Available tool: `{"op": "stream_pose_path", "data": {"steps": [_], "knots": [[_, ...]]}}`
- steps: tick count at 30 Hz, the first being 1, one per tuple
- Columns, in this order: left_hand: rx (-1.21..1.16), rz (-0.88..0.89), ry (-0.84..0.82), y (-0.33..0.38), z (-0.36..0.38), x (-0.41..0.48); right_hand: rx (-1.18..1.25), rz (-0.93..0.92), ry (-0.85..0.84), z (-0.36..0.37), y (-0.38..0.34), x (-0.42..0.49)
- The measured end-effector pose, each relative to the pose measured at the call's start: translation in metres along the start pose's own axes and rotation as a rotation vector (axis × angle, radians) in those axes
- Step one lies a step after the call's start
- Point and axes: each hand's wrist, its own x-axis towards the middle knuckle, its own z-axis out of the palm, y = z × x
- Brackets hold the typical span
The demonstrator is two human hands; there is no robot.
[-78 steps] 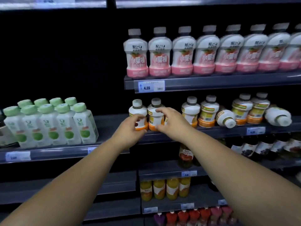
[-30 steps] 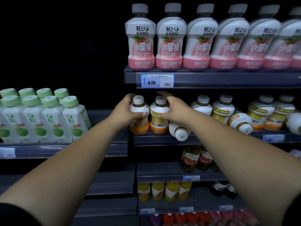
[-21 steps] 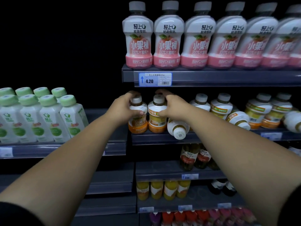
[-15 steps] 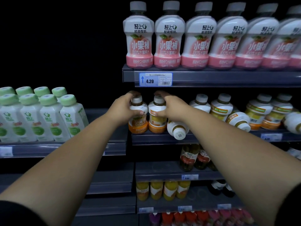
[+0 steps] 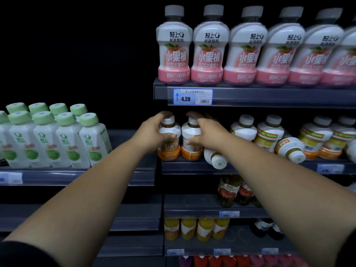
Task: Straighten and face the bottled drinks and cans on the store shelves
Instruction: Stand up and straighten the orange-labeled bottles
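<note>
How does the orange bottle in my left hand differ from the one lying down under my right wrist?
The upright bottle stands on its orange base; the fallen bottle lies on its side, cap toward the shelf edge. Your left hand grips the upright bottle; no hand grips the fallen bottle. The upright bottle shows its label; the fallen bottle shows mostly cap and neck. Both are white with pale caps, on one shelf.

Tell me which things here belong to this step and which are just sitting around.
In play: left hand gripping the first orange-based bottle; right hand gripping the second orange-based bottle; toppled bottle beside them.
Just sitting: pink bottles above; green-capped bottles; price tag.
</note>
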Motion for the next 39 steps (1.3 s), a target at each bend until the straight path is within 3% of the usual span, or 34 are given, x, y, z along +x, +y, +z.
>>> {"op": "stream_pose_path", "data": {"steps": [12,17,22,39], "knots": [[-0.009,0.013,-0.021,-0.005,0.001,0.001,0.273,0.013,-0.077,-0.004,0.012,0.005],[-0.029,-0.031,-0.065,-0.006,-0.001,0.003,0.176,0.002,0.049,-0.006,0.004,0.003],[-0.04,-0.048,-0.109,-0.003,0.0,0.005,0.122,0.02,-0.072,-0.011,0.005,0.007],[0.017,-0.017,-0.107,0.0,0.003,0.0,0.184,-0.023,-0.053,-0.011,0.009,0.008]]}}
